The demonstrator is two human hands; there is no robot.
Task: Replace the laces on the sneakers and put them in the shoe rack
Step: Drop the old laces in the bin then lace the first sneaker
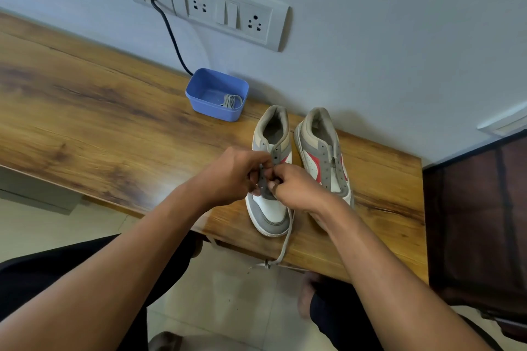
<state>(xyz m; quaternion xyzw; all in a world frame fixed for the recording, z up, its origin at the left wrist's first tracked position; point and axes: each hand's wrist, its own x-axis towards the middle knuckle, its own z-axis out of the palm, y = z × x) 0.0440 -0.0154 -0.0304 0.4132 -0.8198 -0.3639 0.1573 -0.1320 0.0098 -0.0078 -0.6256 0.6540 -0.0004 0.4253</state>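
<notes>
Two grey, white and red sneakers stand side by side on the wooden table [99, 122], toes toward me. Over the left sneaker [269, 208] both hands meet at the lower eyelets. My left hand [233, 174] pinches the eyelet flap and lace there. My right hand [296, 185] pinches the grey lace [285, 242], whose free end trails over the toe and off the table's front edge. The right sneaker [322, 151] has bare eyelets. A blue tub [199, 88] behind the shoes holds another coiled grey lace [232, 100].
A wall socket panel [228, 13] with a dark cable [171, 34] is behind the table. A dark brown cabinet [479, 222] stands to the right. My legs in dark trousers and bare feet are on the tiled floor below the table edge.
</notes>
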